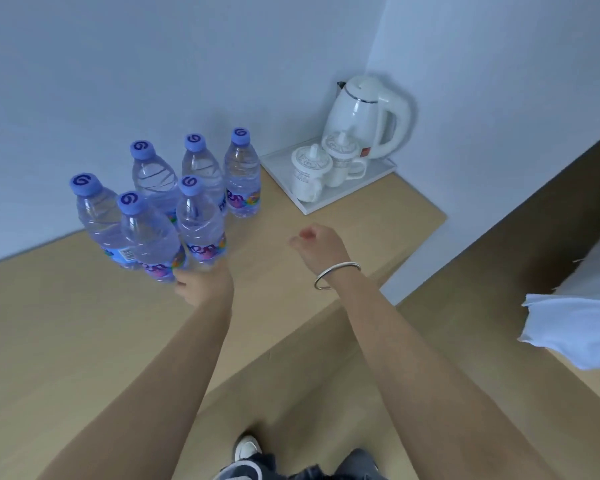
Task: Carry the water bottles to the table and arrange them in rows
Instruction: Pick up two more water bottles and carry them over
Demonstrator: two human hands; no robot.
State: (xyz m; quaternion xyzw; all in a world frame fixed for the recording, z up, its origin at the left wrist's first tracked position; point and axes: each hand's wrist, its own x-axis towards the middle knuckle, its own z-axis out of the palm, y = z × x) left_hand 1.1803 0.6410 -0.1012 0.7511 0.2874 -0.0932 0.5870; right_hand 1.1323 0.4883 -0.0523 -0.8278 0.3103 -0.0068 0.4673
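Several clear water bottles with purple caps stand in two rows on a light wooden table [84, 323] against the wall. The back row [201, 164] holds three bottles, and so does the front row [146, 233]. My left hand [201, 285] is wrapped around the base of the front-right bottle [201, 226], which stands on the table touching its neighbour. My right hand [321, 245] hovers over bare tabletop to the right of the bottles. Its fingers are loosely curled and hold nothing. A silver bangle [336, 275] is on that wrist.
A white tray [387, 166] in the table's far right corner carries a white kettle [364, 116] and two lidded cups [307, 174]. The table's right edge drops to the floor. White bedding [568, 327] lies at the right. My shoe [246, 448] shows below.
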